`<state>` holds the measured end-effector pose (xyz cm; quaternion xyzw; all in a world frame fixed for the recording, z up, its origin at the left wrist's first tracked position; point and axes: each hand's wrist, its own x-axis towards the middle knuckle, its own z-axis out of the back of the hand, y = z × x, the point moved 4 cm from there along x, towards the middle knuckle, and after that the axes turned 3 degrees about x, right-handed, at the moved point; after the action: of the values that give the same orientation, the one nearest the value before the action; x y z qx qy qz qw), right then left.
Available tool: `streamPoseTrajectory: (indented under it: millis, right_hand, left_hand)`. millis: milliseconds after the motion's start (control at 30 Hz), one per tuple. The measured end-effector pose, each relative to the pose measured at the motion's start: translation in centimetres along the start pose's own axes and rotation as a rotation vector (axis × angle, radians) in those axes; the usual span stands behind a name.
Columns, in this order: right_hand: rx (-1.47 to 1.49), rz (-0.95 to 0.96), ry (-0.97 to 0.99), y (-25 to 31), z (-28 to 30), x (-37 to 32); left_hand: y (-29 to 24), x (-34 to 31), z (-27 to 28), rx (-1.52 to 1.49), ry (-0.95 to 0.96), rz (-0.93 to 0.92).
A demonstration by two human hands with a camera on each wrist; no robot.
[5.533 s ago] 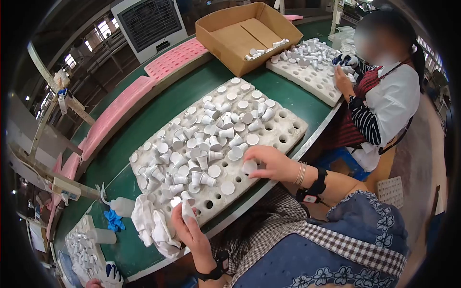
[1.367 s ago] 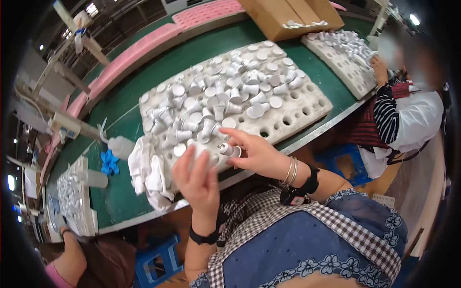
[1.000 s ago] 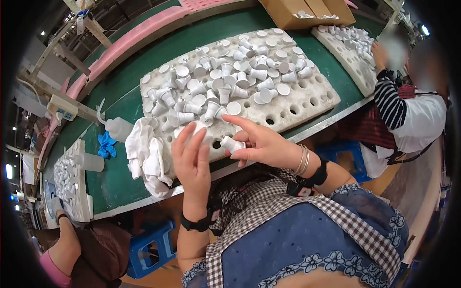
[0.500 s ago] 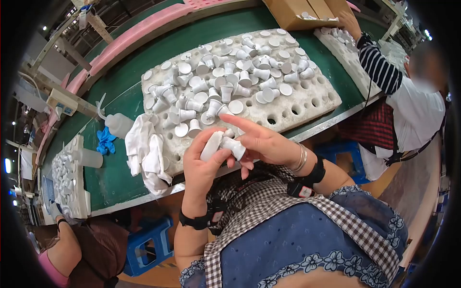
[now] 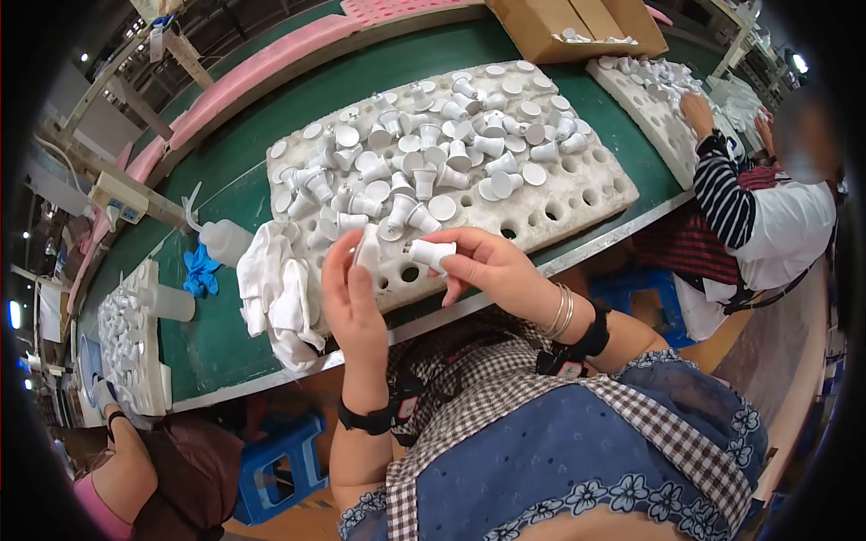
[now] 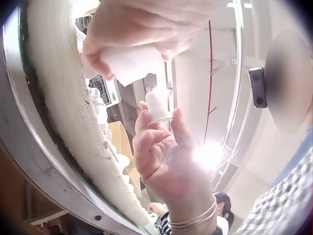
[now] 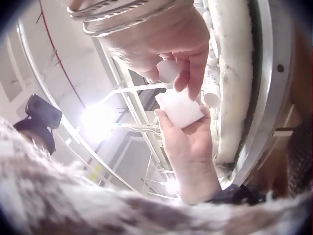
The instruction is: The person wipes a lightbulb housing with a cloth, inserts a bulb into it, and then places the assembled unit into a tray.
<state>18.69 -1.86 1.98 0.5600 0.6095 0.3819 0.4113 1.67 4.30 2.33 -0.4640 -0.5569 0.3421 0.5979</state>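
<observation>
In the head view my right hand (image 5: 496, 275) pinches a small white bell-shaped piece (image 5: 431, 253) between thumb and fingers, its flared flat end toward the palm. The left wrist view shows this piece (image 6: 158, 106) upright, narrow end up. My left hand (image 5: 356, 316) holds a white sponge-like block (image 7: 181, 110) with a ragged edge. The block and the bell-shaped piece are a short way apart in the head view. Both hands are over the near edge of a pale slab with holes (image 5: 577, 203), which bears a heap of similar white pieces (image 5: 424, 180).
A white cloth (image 5: 275, 288) lies at the slab's left corner, beside a squeeze bottle (image 5: 225, 242) and blue glove (image 5: 200, 270). A cardboard box (image 5: 559, 27) stands at the back. Other people work at slabs on both sides (image 5: 631, 108). A blue stool (image 5: 280, 473) is below.
My right hand has gone from the slab's right side to near my left hand with a bell-shaped piece. Half a second ago the block met the piece; now they are apart.
</observation>
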Motion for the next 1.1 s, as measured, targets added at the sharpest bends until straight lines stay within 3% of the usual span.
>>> streamPoseTrajectory:
  millis: [33, 67, 133, 200, 300, 367, 467, 567, 633, 733, 767, 867, 900, 933, 967, 1100]
  right_hand:
    - [0.076, -0.046, -0.011, -0.1, -0.1, 0.0]
    - [0.075, -0.047, -0.01, -0.2, -0.1, -0.1]
    - [0.313, -0.156, 0.02, -0.8, -0.2, -0.3]
    - [0.344, -0.169, 0.056, -1.3, 0.4, 0.0]
    - [0.358, -0.185, 0.066, -1.1, 0.1, -0.1]
    - [0.343, -0.196, 0.044, -1.1, 0.0, -0.1]
    - [0.079, -0.081, 0.04, -1.1, 0.0, 0.1]
    - [-0.086, 0.026, 0.019, -0.8, 0.2, -0.4]
    - [-0.818, 0.462, 0.048, 1.8, -0.7, -0.9]
    - [-0.853, 0.544, -0.043, 2.0, -0.8, -0.8]
    - [-0.875, 0.506, -0.03, 2.0, -0.7, -0.7]
    - [-0.842, 0.485, -0.017, 2.1, -0.4, -0.6]
    - [-0.843, 0.485, -0.014, 1.9, -0.3, -0.7]
    - [-0.71, 0.419, -0.007, 1.4, 0.1, -0.7]
    - [-0.579, 0.357, -0.001, 1.2, 0.4, -0.5]
    - [-0.486, 0.175, 0.029, 1.2, 0.9, -0.8]
  left_hand:
    - [-0.8, -0.1, -0.2, 0.333, -0.027, -0.304]
    - [-1.2, -0.3, -0.6, 0.333, -0.028, -0.304]
    - [-3.6, -2.1, -3.0, 0.842, 0.177, -0.756]
    - [-2.9, -1.7, -2.7, 0.825, 0.159, -0.737]
    - [-0.8, 0.3, -0.4, 0.854, 0.016, -0.532]
    - [-1.3, -0.2, -0.4, 0.842, 0.017, -0.545]
    - [-3.0, -1.9, -2.8, 0.839, 0.193, -0.678]
    - [-2.6, -0.6, -1.9, 0.852, 0.218, -0.613]
    - [-1.6, 0.8, -0.3, 0.862, 0.099, -0.438]
    - [-2.6, 0.3, 0.0, 0.764, 0.024, -0.499]
    - [-3.1, -0.2, -0.8, 0.8, 0.096, -0.581]
    - [-2.7, -0.3, -1.5, 0.861, 0.214, -0.578]
    - [-1.7, 0.3, -0.7, 0.997, 0.152, -0.552]
    - [-1.5, 0.5, 0.0, 0.996, 0.147, -0.552]
    - [-1.4, 0.8, 1.0, 0.954, 0.028, -0.52]
    - [-1.9, 1.3, 5.5, 1.023, -0.242, -0.437]
